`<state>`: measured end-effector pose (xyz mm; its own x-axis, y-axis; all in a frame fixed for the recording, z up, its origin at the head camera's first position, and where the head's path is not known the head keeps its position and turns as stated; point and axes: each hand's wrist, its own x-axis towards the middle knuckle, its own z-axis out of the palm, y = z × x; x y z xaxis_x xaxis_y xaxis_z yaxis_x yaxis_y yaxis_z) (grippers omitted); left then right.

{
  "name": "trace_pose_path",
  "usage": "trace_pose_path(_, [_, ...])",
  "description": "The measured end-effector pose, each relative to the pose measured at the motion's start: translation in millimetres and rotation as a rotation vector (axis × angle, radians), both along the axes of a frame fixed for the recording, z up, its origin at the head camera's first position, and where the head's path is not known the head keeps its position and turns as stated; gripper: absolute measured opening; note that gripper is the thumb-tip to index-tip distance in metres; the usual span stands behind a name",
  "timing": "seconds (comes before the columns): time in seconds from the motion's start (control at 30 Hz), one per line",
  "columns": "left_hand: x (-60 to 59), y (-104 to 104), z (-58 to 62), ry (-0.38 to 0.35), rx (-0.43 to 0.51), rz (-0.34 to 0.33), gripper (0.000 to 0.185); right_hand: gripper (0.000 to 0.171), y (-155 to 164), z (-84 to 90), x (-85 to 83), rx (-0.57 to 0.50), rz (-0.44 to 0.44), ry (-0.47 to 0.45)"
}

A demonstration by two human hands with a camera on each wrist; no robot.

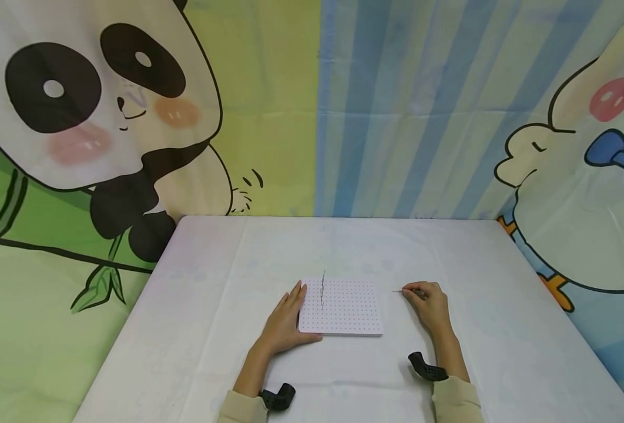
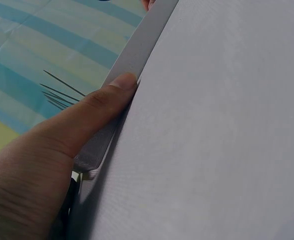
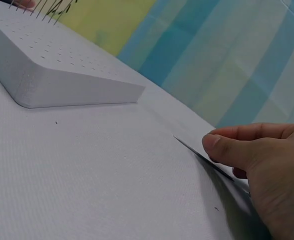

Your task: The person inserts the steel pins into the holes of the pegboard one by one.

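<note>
Our left hand [image 1: 285, 323] lies flat with straight fingers against the left edge of the white perforated board [image 1: 344, 308], mid-table [image 1: 211, 282]. A row of thin needles [image 1: 322, 289] stands in the board near its left side. Our right hand [image 1: 429, 305] pinches one needle [image 1: 399, 291] just right of the board.

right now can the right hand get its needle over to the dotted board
Probably yes. The right hand pinches a needle just right of the white dotted board, with only bare tablecloth between them. The left hand rests on the board's far side, out of the way.
</note>
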<state>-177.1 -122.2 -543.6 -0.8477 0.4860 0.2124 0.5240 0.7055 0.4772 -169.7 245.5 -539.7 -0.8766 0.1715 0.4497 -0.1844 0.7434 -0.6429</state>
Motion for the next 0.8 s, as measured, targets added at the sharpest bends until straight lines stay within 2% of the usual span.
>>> trace_pose_path(0.5, [-0.1, 0.3, -1.0, -0.005, -0.001, 0.005, 0.120, 0.008, -0.9, -2.0, -0.5, 0.088, 0.032, 0.039])
trace_pose_path(0.8, [-0.3, 0.9, 0.2, 0.001, 0.007, 0.007, 0.119, 0.005, 0.2, -3.3, -2.1, 0.090, 0.042, 0.009])
